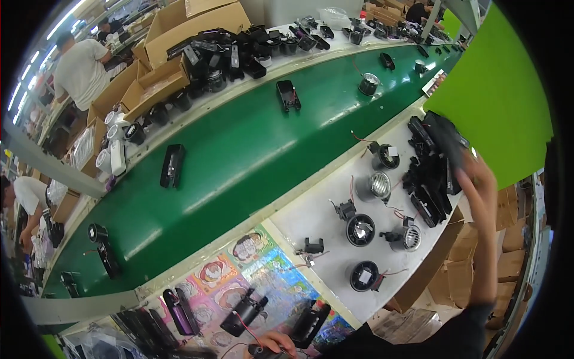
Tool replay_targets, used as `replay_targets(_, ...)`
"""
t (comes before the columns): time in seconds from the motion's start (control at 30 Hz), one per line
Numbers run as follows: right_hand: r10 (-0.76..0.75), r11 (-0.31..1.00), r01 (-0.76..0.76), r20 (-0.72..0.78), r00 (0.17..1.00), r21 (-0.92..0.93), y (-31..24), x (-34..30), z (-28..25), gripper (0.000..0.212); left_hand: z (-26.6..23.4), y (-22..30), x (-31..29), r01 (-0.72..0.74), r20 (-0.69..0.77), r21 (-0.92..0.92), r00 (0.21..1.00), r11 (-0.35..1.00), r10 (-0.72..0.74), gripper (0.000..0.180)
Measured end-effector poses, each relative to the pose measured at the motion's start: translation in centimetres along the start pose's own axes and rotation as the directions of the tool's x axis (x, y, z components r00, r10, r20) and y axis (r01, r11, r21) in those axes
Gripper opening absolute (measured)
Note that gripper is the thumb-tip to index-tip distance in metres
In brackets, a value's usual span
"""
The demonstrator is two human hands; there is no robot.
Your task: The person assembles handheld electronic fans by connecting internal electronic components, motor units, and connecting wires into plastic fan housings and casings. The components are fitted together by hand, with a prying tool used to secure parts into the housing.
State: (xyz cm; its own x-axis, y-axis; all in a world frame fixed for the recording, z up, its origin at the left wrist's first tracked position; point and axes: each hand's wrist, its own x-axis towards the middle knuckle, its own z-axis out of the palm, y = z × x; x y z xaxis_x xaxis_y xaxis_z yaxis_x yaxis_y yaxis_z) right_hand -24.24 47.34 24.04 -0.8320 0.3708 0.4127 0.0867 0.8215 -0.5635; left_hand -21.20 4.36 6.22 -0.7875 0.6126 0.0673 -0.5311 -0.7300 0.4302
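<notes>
At the lower edge my left hand (276, 342) is curled round a black plastic part (263, 352), mostly cut off by the frame; red wire shows beside it. My right arm reaches to the far right, where my right hand (477, 179), smeared by motion, grips a blurred long black plastic housing (449, 139) above a heap of black housings (427, 179). Near my left hand lie a black motor unit with a red wire (244, 312), a black housing (310, 323) and an open shell with a purple inside (180, 312).
Several round fan motors (360, 230) with wires stand on the white tabletop (299, 221). Beyond runs a green conveyor belt (239, 161) carrying scattered parts. Cardboard boxes (155, 84) and piled parts line its far side. A green panel (502, 102) rises at right. Other people work at left.
</notes>
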Motion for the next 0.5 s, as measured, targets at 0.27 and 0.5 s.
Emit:
replay_targets(0.27, -0.101, 0.989, 0.098, -0.026, 0.995, -0.11, 6.8, 38.5, 28.9, 0.043, -4.0, -0.6, -0.3, 0.191, 0.209, -0.138, 0.965, 0.972, -0.16, 0.077)
replay_targets(0.5, 0.143, 0.973, -0.183, -0.257, 0.956, -0.14, 6.0, 45.5, 39.0, 0.041, -2.7, 0.4, -0.3, 0.266, 0.084, 0.009, 0.96, 0.964, -0.266, 0.08)
